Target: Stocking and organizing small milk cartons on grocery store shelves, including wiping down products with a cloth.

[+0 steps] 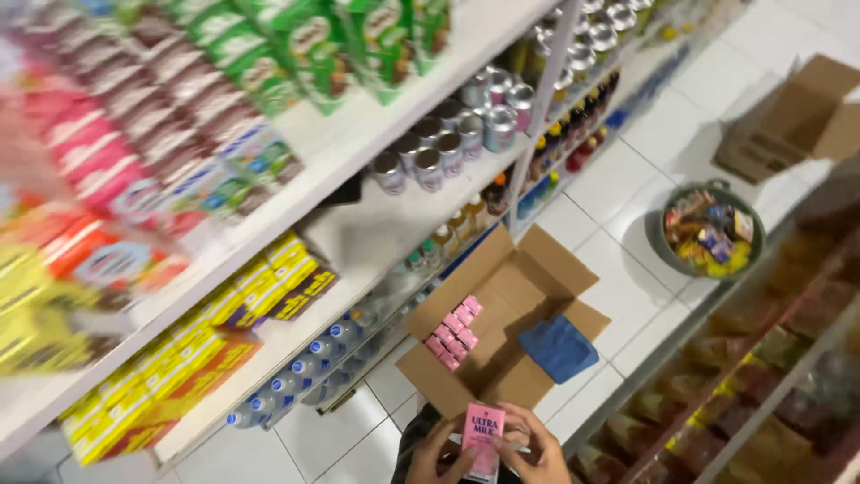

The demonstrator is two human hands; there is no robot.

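Observation:
At the bottom edge of the head view, my left hand (436,453) and my right hand (536,455) together hold a small pink carton (483,437) upright between them. Just beyond them on the white tiled floor stands an open cardboard box (528,278). Inside it, along its left wall, lie several more pink cartons (454,332), and a blue cloth (558,347) rests on its right flap.
White shelves (358,134) on the left carry green, pink, yellow and orange packs, metal cans (448,143) and bottles (296,376). A round basket of snacks (710,230) and another cardboard box (793,121) sit on the floor. A second rack of goods (770,358) stands at right.

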